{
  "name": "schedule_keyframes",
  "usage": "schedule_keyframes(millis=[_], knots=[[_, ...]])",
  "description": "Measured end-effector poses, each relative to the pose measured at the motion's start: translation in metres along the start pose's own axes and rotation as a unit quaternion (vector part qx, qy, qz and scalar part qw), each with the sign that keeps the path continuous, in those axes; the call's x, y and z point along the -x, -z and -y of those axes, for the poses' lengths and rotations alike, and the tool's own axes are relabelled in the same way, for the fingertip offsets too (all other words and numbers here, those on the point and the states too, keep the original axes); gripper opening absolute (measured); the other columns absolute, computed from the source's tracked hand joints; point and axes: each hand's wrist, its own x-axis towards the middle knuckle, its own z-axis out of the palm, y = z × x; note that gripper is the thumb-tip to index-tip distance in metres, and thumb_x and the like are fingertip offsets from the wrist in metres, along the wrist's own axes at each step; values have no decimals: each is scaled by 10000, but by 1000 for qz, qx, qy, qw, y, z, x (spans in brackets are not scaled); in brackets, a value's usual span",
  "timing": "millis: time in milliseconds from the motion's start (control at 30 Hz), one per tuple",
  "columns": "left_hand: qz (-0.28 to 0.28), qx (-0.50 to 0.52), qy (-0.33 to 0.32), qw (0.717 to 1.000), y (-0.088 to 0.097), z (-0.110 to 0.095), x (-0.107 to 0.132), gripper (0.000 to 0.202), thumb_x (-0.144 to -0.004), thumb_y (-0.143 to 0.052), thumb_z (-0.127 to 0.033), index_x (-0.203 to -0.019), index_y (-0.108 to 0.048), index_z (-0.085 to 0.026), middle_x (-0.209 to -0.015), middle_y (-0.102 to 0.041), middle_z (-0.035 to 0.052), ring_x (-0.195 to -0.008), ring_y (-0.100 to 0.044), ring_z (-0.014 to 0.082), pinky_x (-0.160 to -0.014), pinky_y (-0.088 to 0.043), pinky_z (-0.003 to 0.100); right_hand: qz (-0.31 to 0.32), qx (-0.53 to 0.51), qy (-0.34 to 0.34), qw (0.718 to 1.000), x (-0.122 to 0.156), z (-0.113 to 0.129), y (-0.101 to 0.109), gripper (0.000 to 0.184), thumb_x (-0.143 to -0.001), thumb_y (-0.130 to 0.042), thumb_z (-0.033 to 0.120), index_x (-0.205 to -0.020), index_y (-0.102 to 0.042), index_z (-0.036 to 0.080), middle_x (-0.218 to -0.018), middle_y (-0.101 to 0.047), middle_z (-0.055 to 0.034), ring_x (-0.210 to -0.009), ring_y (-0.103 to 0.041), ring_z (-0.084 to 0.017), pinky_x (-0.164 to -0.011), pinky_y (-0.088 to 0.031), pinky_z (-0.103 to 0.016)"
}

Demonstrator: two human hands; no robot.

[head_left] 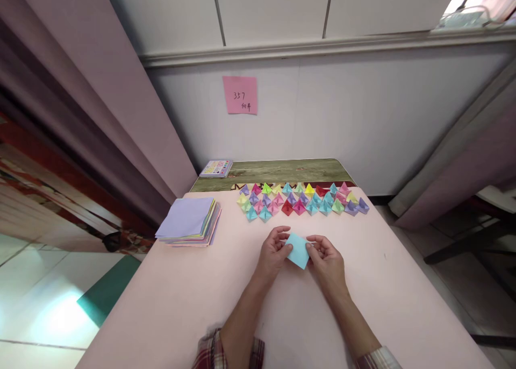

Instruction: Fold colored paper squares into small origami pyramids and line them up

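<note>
A small light-blue square of folded origami paper (299, 252) is held between my two hands, over the near middle of the table. My left hand (274, 249) pinches its left corner, thumb on top. On the opposite corner, my right hand (327, 257) grips in the same way, thumb on the face and fingers behind. The paper is turned so one corner points down toward me. Beyond my hands, several small folded paper boats (299, 206) in many colours stand in rows along the far part of the table.
To the left lies a stack of coloured paper sheets (185, 218), lilac on top. A booklet or pack (216, 168) rests on the green wood-grain surface (282, 170) at the back. The pale pink table (226, 283) meets a wall bearing a pink note (241, 95); curtains hang on both sides.
</note>
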Motion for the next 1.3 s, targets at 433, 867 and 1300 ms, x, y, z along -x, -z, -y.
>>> schedule_keyframes(millis=[433,867,1300], knots=[[-5,68,37,997,-10,-16,8,472,-578,-843,-249,-1004,-669,-150,-879,-696,66,-799,-624,172,-772,-472,292,23,-90,-26,995,-3,15,7,308,-725,-690,366,-985,-718,203,-925,-721,-43,-806,-650,-189,-785,-511,-319],[-11,73,32,997,-9,-17,6,444,-578,-846,-231,-975,-664,-151,-859,-705,62,-792,-632,168,-773,-470,281,59,-79,7,995,-3,15,7,416,-716,-758,404,-1064,-669,193,-940,-705,-68,-890,-650,-224,-821,-509,-363],[-12,62,23,998,-10,-17,7,391,-581,-851,-225,-911,-654,-151,-860,-706,60,-784,-637,165,-772,-462,277,38,-91,-4,995,1,22,1,308,-726,-755,441,-903,-696,196,-849,-701,-39,-803,-653,-188,-817,-534,-338]])
